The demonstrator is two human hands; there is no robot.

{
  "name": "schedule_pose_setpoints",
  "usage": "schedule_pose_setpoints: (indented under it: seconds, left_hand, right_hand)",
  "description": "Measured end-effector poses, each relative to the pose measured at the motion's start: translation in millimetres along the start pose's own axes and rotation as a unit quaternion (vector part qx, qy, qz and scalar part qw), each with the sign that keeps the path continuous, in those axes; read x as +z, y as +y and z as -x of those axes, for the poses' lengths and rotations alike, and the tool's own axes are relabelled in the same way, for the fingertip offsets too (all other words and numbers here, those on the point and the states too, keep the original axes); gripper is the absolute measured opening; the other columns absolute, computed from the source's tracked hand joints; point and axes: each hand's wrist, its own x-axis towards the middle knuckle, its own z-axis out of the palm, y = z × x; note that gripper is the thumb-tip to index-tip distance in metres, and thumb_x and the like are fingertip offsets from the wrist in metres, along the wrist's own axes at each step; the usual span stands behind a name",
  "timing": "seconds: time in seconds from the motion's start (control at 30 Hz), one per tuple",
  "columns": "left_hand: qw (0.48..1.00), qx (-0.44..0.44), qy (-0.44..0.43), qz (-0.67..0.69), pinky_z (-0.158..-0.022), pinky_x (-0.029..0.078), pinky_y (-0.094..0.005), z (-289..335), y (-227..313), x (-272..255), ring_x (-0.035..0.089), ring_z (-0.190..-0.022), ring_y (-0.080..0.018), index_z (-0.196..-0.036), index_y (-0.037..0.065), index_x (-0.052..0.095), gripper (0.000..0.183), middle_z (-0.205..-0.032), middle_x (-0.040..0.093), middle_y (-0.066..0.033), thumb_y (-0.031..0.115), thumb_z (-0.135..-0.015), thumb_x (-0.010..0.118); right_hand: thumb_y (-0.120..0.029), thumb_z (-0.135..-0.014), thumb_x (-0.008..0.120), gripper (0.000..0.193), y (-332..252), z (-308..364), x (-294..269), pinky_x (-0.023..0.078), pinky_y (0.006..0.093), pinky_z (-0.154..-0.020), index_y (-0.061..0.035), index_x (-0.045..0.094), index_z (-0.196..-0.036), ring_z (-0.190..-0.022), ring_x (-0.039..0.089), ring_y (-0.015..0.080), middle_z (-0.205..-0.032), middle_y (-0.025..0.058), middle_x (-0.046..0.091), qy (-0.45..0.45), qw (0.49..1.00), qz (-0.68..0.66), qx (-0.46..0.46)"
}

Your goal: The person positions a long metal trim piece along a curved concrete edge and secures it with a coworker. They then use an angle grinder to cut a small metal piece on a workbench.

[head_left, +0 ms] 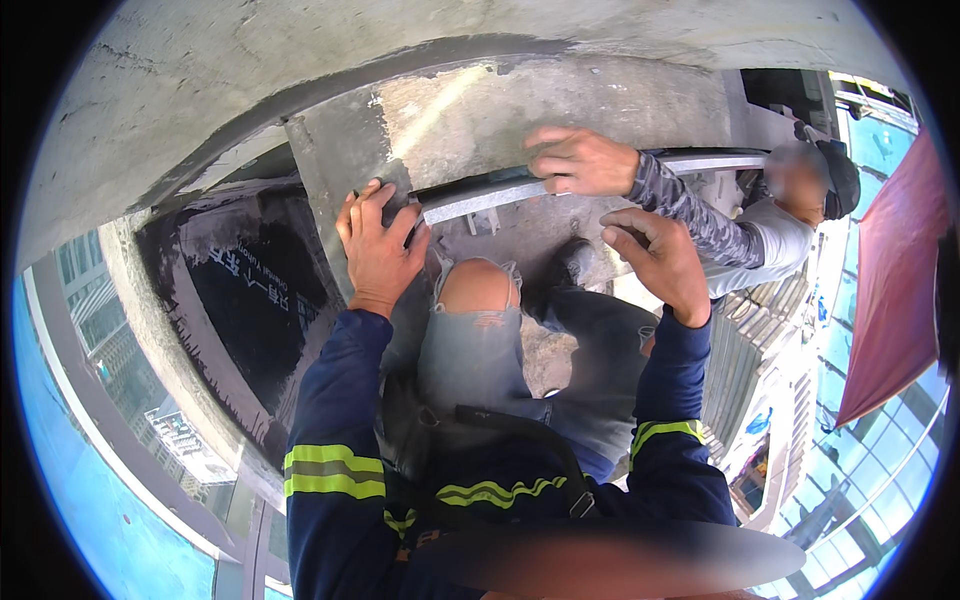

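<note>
A long, narrow grey bar (480, 203) runs along the base of the concrete wall, with a dark gap behind it. My left hand (380, 250) is at the bar's left end, fingers spread against the concrete, the fingertips beside or touching that end. In front of the bar, my right hand (665, 260) hangs in the air with thumb and forefinger apart and nothing visible between them; its other fingers are partly hidden. A co-worker's hand (590, 162) reaches over the bar's middle from the right, fingers stretched out and slightly blurred.
The co-worker (780, 235), in a cap and camouflage sleeve, is close on the right. At left, a dark-coated opening (255, 300) sits beside a concrete ledge (180, 350) with a drop beyond. Corrugated panels (735, 365) and a red sheet (890, 300) are at right.
</note>
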Motion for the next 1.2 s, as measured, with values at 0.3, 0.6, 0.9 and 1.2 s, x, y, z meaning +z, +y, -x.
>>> schedule_pose_setpoints:
  seconds: [0.3, 0.6, 0.9, 1.2]
  left_hand:
    - [1.000, 0.003, 0.003, 0.001, -0.124, 0.035, -0.0581, -1, 1, -1, 0.054, -0.142, -0.0309, -0.108, 0.018, 0.080, 0.030, -0.134, 0.062, -0.0084, 0.027, -0.081, 0.088]
    - [1.000, 0.008, 0.010, -0.008, -0.125, 0.034, -0.0580, 0, 1, 0, 0.052, -0.142, -0.0312, -0.105, 0.020, 0.079, 0.026, -0.134, 0.061, -0.0073, 0.031, -0.084, 0.087]
    - [0.998, 0.029, 0.036, -0.044, -0.122, 0.034, -0.0580, 5, -2, 10, 0.051, -0.141, -0.0344, -0.108, 0.015, 0.075, 0.034, -0.136, 0.061, -0.0091, 0.037, -0.085, 0.087]
    - [0.987, 0.105, 0.062, -0.102, -0.111, 0.041, -0.0567, 7, -13, 22, 0.056, -0.135, -0.0364, -0.111, 0.011, 0.074, 0.043, -0.135, 0.061, -0.0121, 0.045, -0.087, 0.087]
  right_hand:
    - [-0.025, -0.102, 0.075, 0.026, 5, 5, 28, 0.058, 0.0405, -0.081, -0.0025, 0.079, -0.113, -0.089, 0.077, 0.0356, -0.098, 0.0181, 0.079, -0.066, 0.996, 0.012, -0.060]
    - [-0.031, -0.100, 0.073, 0.041, 45, 69, 88, 0.059, 0.0485, -0.090, -0.0009, 0.073, -0.128, -0.102, 0.075, 0.0413, -0.110, 0.0197, 0.079, -0.136, 0.988, 0.062, -0.048]
    - [-0.028, -0.100, 0.075, 0.042, 115, 220, 44, 0.058, 0.0482, -0.093, -0.0023, 0.072, -0.133, -0.110, 0.074, 0.0415, -0.121, 0.0210, 0.077, 0.098, 0.981, 0.084, 0.142]
    - [-0.044, -0.102, 0.074, 0.059, 173, 349, 131, 0.045, 0.0502, -0.119, -0.0100, 0.065, -0.149, -0.142, 0.055, 0.0410, -0.151, 0.0185, 0.062, 0.475, 0.857, -0.008, 0.201]
